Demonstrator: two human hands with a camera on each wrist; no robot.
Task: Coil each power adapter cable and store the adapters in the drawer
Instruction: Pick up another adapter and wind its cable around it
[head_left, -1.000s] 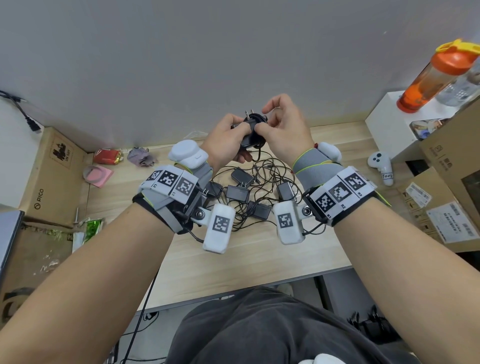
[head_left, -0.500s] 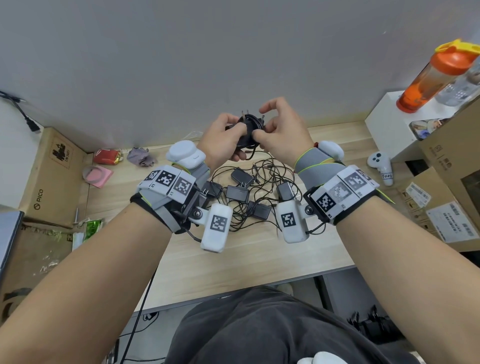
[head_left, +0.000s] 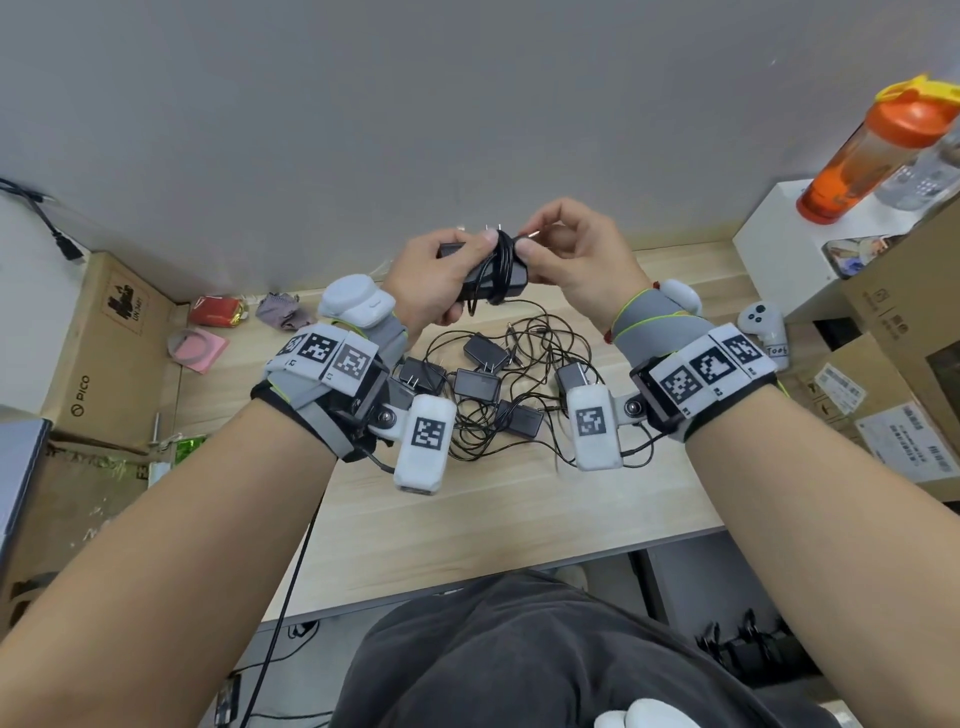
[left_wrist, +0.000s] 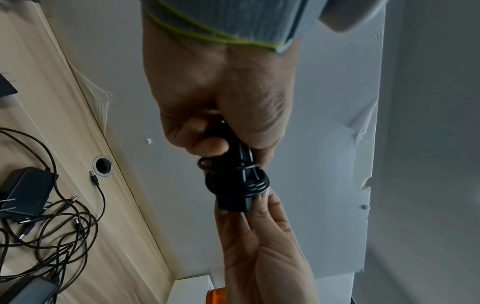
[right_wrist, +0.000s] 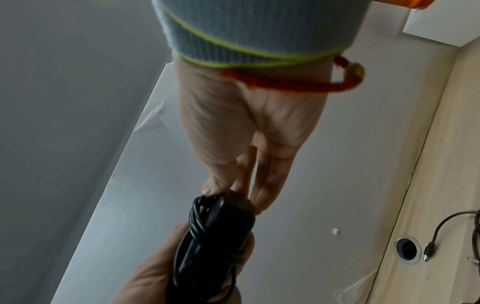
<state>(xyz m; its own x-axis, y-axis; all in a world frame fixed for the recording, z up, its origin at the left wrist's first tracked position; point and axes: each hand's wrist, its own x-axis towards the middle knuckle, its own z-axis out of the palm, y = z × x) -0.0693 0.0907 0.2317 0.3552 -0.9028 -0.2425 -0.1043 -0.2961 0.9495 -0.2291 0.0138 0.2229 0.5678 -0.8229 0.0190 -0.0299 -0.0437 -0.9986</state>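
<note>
A black power adapter (head_left: 485, 273) is held up in front of the wall, above the table, with its cable (head_left: 503, 260) wound in several turns round its middle. My left hand (head_left: 467, 273) grips the adapter's left end, thumb on top. My right hand (head_left: 524, 241) pinches the cable's metal-tipped plug end between thumb and forefinger, just right of the coil. The left wrist view shows the wrapped adapter (left_wrist: 235, 185) between both hands. In the right wrist view the adapter (right_wrist: 215, 236) fills the lower middle. Several more adapters (head_left: 480, 384) lie on the wooden table (head_left: 493, 519) in a tangle of cables. No drawer is in view.
An orange bottle (head_left: 872, 150) stands on a white box (head_left: 769, 249) at the right, with a white controller (head_left: 761, 325) below it. Cardboard boxes (head_left: 104, 343) flank the table on both sides. Pink notes (head_left: 200, 345) and a red packet (head_left: 215, 312) lie at the back left. A cable hole (left_wrist: 103, 166) is near the wall.
The adapter has turned in my hands from prongs-up to lying more sideways. My right hand has drawn the cable's end round and now pinches the plug tip beside the coil.
</note>
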